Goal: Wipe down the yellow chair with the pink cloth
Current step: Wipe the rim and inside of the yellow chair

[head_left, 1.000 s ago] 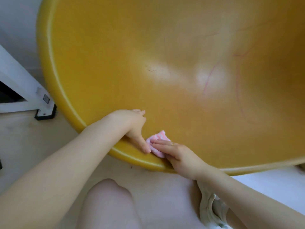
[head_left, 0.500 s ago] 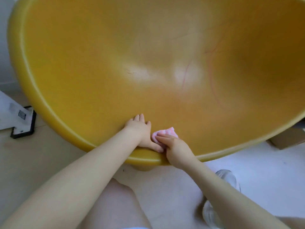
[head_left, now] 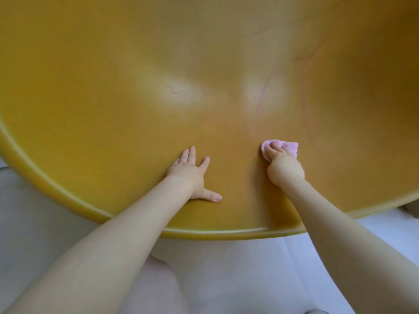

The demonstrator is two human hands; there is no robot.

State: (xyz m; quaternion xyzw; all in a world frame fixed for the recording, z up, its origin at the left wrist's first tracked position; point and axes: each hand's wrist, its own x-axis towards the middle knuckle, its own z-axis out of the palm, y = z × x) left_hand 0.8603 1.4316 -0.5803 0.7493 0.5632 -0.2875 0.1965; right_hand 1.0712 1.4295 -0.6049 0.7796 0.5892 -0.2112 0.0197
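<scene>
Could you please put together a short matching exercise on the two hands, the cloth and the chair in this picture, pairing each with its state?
Things:
1. left hand
2. right hand
3. pink cloth
4. yellow chair

States:
A. bunched under fingers
B. flat, fingers spread on the seat
C. marked with faint reddish lines
D. closed on the cloth

Pairs: 1-B, 2-D, 3-A, 4-C

There is one view only, from a camera worn on the head, facing forward and steeply down. It sits very close to the yellow chair, whose curved shell fills the picture from 9 o'clock through 12 to 3 o'clock. Both forearms enter from 6 o'clock. A strip of pale floor shows along the bottom edge, under the chair's rim.
</scene>
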